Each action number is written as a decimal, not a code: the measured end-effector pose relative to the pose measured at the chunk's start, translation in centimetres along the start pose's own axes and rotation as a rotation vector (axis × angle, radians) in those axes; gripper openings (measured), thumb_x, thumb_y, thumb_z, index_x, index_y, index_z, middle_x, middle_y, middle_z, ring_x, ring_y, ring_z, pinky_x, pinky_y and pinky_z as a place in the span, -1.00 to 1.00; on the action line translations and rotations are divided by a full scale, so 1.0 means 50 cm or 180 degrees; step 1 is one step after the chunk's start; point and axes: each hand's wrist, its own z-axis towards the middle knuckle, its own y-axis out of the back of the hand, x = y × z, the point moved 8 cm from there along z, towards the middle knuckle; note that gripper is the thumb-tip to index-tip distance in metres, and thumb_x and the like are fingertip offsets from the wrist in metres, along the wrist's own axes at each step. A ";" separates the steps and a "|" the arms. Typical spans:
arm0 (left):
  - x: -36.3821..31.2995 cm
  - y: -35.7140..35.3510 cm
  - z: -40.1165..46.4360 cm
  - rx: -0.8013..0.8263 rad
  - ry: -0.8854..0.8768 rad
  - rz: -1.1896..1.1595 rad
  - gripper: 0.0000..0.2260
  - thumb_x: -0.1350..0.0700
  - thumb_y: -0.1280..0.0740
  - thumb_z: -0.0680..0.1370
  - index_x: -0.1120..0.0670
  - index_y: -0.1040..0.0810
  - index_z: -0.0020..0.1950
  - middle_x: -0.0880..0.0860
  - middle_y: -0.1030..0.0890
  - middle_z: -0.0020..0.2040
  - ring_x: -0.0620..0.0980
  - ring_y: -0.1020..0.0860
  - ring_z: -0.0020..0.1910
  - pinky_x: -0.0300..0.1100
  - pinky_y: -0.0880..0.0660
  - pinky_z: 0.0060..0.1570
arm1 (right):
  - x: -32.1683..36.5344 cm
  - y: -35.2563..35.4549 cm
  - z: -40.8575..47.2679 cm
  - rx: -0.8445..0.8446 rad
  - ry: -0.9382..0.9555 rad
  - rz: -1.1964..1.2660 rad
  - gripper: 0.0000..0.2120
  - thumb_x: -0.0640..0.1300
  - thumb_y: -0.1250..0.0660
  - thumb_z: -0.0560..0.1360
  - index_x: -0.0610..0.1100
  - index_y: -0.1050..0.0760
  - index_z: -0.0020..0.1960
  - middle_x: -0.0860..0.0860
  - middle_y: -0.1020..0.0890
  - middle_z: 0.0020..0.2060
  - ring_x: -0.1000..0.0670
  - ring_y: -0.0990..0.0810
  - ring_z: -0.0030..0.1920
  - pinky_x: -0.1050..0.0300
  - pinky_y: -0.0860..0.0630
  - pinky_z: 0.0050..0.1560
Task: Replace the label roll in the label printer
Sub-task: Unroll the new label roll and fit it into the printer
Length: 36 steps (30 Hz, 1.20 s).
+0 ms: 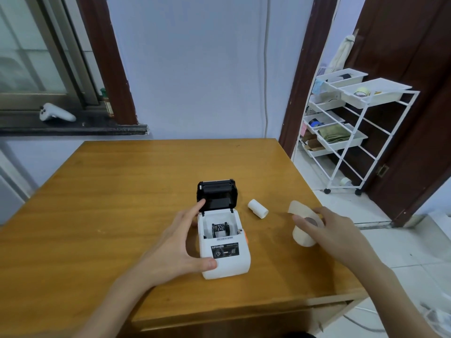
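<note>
A: White printer body point(225, 254) sits mid-counter point(122, 191), black lid point(217, 195) hinged up and back. Bay looks empty of any roll; only the inner mechanism shows.

B: Hands?

A: Left hand point(180, 242) braces the printer: thumb on the front left corner, forefinger at the lid's edge, grip spread wide and closed on nothing. Right hand point(334, 230) has its fingers around a cream label roll point(303, 228) lying on the counter to the right of the printer, a loose tail curling up behind it. Whether the grip has fully closed, I cannot tell.

B: And the small white roll point(258, 208)?

A: Lies on its side between printer and cream roll, apart from both (spent roll or spare, I can't say).

B: Risks?

A: The loose tail could unwind or fold when the roll is lifted, so it may feed crooked. Dropping it in the wrong way round would put the labels face-down to the print head. The lid could fall shut if the left forefinger slips.

B: Room?

A: The counter's right edge is near the cream roll; a nudge could roll it off. Wide bare wood lies left and behind.
</note>
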 end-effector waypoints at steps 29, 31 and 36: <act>0.001 0.000 0.000 -0.0012 -0.0031 0.0032 0.03 -0.33 -0.52 0.19 -0.53 0.11 0.43 -0.38 -0.17 0.43 -0.22 -0.25 0.46 0.07 -0.31 0.42 | 0.015 -0.018 0.019 -0.0112 0.0155 0.0036 -0.67 0.14 -0.33 0.44 -0.14 -0.47 -0.13 -0.06 -0.57 -0.30 -0.04 -0.54 -0.33 0.07 -0.47 -0.34; 0.002 -0.001 0.000 0.0001 -0.0025 0.0019 0.04 -0.35 -0.52 0.18 -0.51 0.11 0.44 -0.40 -0.16 0.42 -0.23 -0.25 0.46 0.07 -0.31 0.42 | 0.026 -0.016 0.024 -0.0106 0.0292 0.0367 -0.64 0.09 -0.35 0.44 -0.25 -0.47 -0.15 -0.15 -0.55 -0.33 -0.10 -0.50 -0.34 0.05 -0.41 -0.35; 0.000 0.001 -0.001 -0.0011 -0.0027 0.0050 0.03 -0.31 -0.52 0.20 -0.51 0.11 0.44 -0.37 -0.17 0.43 -0.23 -0.25 0.45 0.05 -0.32 0.41 | 0.110 -0.017 0.004 0.0330 0.0786 0.1604 -0.76 -0.05 -0.37 0.50 -0.24 -0.58 -0.16 -0.11 -0.59 -0.40 0.04 -0.52 -0.44 0.12 -0.47 -0.44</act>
